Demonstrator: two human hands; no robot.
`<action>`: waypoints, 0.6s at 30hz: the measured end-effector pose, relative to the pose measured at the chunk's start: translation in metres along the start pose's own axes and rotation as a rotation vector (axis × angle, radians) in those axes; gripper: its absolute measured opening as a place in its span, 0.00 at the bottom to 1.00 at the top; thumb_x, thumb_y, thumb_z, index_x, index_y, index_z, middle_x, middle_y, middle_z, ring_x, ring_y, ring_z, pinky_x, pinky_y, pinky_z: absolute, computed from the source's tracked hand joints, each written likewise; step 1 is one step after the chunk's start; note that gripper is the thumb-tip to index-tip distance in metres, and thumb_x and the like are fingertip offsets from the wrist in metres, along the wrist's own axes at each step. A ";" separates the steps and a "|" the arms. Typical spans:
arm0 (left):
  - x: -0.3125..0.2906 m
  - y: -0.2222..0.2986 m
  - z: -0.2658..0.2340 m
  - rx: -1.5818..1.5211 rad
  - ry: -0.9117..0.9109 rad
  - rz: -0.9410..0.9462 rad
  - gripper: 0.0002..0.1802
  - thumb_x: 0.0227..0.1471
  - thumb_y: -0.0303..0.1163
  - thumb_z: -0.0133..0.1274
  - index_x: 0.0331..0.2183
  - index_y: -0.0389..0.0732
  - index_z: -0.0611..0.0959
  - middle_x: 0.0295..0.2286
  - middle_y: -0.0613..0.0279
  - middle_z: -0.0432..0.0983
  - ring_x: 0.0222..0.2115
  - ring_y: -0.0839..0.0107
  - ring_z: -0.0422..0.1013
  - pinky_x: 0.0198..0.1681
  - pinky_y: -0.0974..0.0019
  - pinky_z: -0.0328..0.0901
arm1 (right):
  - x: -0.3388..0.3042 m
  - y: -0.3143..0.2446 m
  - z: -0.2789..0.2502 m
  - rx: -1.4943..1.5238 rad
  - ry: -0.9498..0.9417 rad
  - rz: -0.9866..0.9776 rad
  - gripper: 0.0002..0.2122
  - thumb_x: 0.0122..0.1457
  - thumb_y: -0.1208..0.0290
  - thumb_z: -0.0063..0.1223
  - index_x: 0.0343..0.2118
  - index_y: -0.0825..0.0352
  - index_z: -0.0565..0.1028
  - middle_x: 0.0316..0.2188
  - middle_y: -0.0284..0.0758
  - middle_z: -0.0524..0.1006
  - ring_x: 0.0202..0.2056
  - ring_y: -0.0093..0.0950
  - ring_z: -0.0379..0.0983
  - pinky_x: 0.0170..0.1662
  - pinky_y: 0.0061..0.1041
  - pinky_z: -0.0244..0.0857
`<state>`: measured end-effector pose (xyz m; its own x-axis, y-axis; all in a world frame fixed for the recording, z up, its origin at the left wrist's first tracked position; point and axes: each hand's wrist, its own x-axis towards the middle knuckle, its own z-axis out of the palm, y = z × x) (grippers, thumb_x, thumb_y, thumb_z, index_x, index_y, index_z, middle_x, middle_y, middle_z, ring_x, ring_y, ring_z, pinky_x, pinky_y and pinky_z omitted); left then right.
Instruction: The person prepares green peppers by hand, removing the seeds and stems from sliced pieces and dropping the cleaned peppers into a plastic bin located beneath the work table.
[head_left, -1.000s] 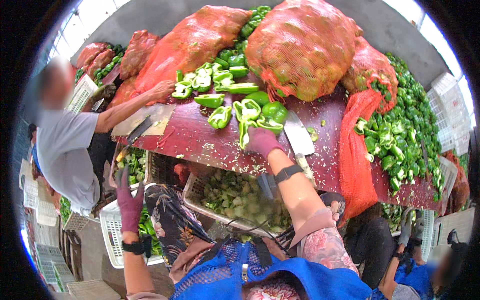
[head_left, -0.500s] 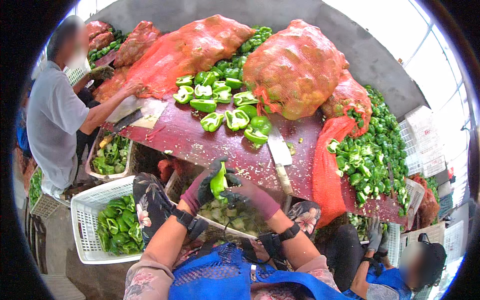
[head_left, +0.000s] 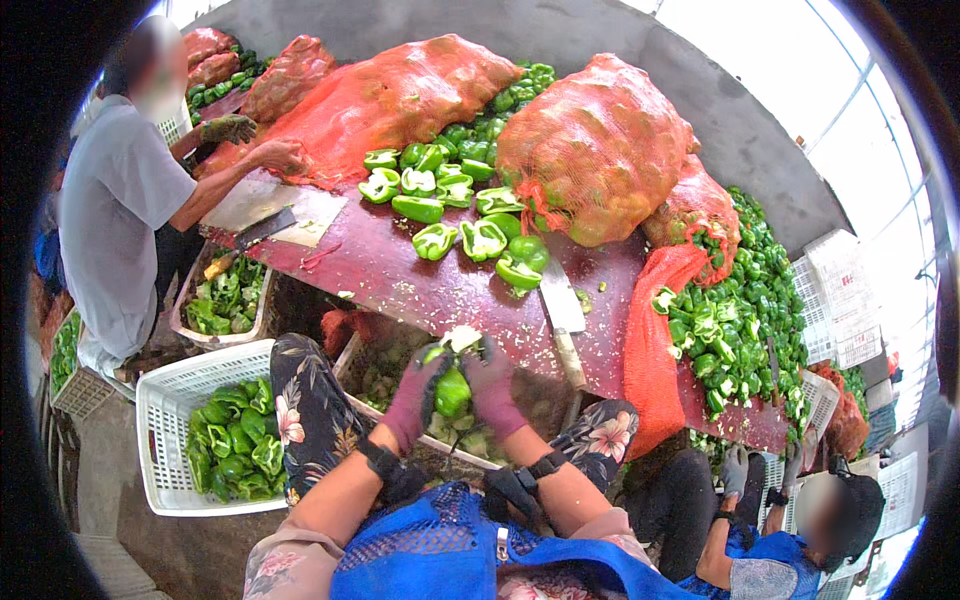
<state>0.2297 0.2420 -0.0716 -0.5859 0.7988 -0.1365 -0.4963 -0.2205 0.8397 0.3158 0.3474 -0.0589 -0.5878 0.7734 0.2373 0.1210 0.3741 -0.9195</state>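
Observation:
A green bell pepper (head_left: 452, 394) is held between my two gloved hands, above a crate at the table's near edge. My left hand (head_left: 419, 388) is closed on its left side, the dark glove fingers against the skin. My right hand (head_left: 490, 378) grips from the other side. Pale seed core (head_left: 462, 338) shows at the top between the fingertips; whether it is still joined to the pepper I cannot tell. Cut pepper halves (head_left: 434, 241) lie on the red table ahead. A knife (head_left: 561, 300) with a wide blade rests to the right of them.
Below my hands, a crate (head_left: 352, 378) holds pale cores. At left stands a white basket (head_left: 160, 440) of cut peppers. Red mesh sacks (head_left: 600, 150) and a pepper heap (head_left: 745, 290) crowd the table (head_left: 400, 275). One person (head_left: 125, 190) works at left, another (head_left: 760, 560) at right.
The pepper has turned and sits slightly lower between my hands, with pale core now showing at the top. My right hand has come up beside it. The view has shifted slightly.

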 end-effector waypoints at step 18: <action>0.002 0.102 -0.001 -0.381 -0.133 -0.029 0.27 0.56 0.42 0.48 0.55 0.43 0.67 0.39 0.56 0.73 0.35 0.61 0.74 0.38 0.56 0.73 | -0.006 -0.021 -0.040 -0.330 -0.312 0.266 0.23 0.51 0.62 0.53 0.50 0.66 0.69 0.41 0.50 0.75 0.43 0.42 0.73 0.47 0.35 0.65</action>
<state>0.1775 0.2202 0.0135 -0.4924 0.8678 -0.0673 -0.7279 -0.3681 0.5785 0.3487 0.3553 -0.0286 -0.7066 0.6932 -0.1420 0.5146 0.3656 -0.7756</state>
